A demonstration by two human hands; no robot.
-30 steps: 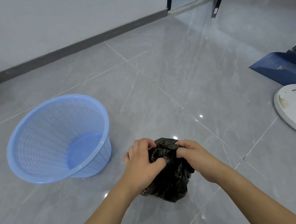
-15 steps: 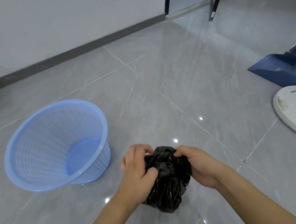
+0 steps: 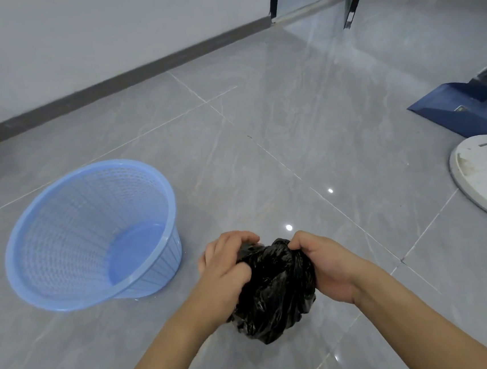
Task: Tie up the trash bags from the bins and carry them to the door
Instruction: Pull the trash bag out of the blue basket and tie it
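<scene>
Trash bag [image 3: 272,294] — black, unlabelled — top clenched between left hand [image 3: 225,271] and right hand [image 3: 326,265] fingers.

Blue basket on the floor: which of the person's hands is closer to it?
Left. The left hand grips the black bag on the side facing the basket, with bare floor between. The right hand holds the bag's far side.

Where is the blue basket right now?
The blue basket stands empty on the grey floor at the left of the head view, just left of the left hand and the black trash bag.
</scene>
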